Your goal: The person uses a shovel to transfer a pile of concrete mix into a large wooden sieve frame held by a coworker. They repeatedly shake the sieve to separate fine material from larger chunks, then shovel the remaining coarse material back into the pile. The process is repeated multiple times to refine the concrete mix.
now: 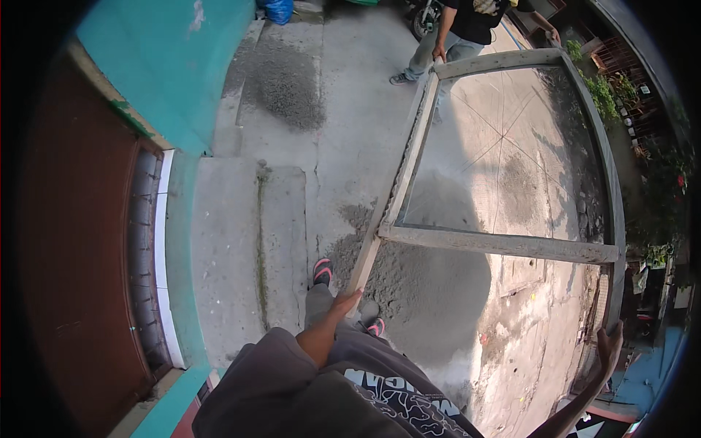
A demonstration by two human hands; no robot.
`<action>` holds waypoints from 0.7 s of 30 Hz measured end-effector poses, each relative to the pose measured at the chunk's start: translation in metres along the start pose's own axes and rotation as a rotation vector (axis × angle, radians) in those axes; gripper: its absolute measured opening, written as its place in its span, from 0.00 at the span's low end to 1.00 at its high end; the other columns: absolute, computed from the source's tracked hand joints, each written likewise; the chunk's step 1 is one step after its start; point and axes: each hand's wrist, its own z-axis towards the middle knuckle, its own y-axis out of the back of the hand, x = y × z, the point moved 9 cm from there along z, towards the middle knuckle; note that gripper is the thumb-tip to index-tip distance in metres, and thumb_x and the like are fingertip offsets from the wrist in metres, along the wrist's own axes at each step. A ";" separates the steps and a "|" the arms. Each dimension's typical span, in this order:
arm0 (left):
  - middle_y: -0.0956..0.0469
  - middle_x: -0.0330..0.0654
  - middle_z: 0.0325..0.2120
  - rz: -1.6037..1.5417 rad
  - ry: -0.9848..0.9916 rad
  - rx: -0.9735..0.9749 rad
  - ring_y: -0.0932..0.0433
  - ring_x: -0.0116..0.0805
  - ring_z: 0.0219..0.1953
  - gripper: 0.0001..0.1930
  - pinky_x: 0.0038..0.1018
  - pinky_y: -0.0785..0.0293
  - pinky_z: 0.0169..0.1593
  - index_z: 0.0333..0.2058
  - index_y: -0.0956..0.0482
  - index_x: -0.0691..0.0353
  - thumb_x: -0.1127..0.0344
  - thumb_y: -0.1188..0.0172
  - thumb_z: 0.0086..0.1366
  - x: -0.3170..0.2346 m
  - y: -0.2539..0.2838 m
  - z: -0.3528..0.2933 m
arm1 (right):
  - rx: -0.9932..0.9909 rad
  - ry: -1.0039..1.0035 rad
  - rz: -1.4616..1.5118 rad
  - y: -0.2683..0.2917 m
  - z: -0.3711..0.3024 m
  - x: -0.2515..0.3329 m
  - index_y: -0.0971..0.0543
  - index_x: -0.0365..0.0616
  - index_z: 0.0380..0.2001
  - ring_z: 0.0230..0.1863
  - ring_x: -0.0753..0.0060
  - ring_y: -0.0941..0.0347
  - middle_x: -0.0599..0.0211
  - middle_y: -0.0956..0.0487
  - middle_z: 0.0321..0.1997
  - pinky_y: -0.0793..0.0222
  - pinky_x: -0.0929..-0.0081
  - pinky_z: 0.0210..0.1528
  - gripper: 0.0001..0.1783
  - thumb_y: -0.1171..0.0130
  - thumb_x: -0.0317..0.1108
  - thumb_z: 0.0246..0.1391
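Observation:
A large wooden-framed sand screen (pixel 504 244) stretches out before me, tilted, with fine mesh across its far section and thin wires crossing in the middle. My left hand (pixel 346 301) is closed round the near end of its left rail. At the near end of the right rail, my right hand (pixel 610 344) grips the wood. A co-worker (pixel 475 25) in a dark top stands at the far end, one hand on the far left corner and the other reaching toward the far right. Grey sand (pixel 431 292) lies in a heap beneath the frame.
Another grey sand pile (pixel 288 91) lies at the far left. A teal wall (pixel 161 66) and a brown door (pixel 73 241) line the left side, with a raised concrete step (pixel 226 248) along them. Plants (pixel 602 95) edge the right; part of a motorcycle (pixel 423 18) shows at the back.

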 end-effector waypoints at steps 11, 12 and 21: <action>0.27 0.56 0.29 0.350 -0.140 -0.572 0.27 0.47 0.35 0.30 0.32 0.32 0.37 0.33 0.27 0.69 0.44 0.44 0.41 -0.023 0.155 -0.063 | 0.372 -0.184 0.314 -0.245 -0.062 -0.067 0.35 0.30 0.35 0.33 0.52 0.31 0.43 0.29 0.30 0.37 0.65 0.36 0.24 0.49 0.36 0.34; 0.27 0.57 0.28 0.376 -0.110 -0.653 0.27 0.47 0.35 0.31 0.32 0.32 0.37 0.32 0.27 0.71 0.44 0.44 0.41 -0.006 0.188 -0.064 | 0.344 -0.088 0.325 -0.267 -0.059 -0.059 0.35 0.29 0.33 0.31 0.55 0.31 0.47 0.29 0.28 0.37 0.66 0.33 0.24 0.47 0.37 0.33; 0.27 0.57 0.26 0.634 -0.154 -0.944 0.27 0.49 0.32 0.28 0.33 0.33 0.37 0.30 0.30 0.72 0.47 0.44 0.43 -0.032 0.152 -0.253 | 0.591 -0.170 0.818 -0.421 -0.128 -0.142 0.33 0.28 0.30 0.25 0.70 0.31 0.58 0.29 0.22 0.36 0.73 0.26 0.22 0.46 0.36 0.33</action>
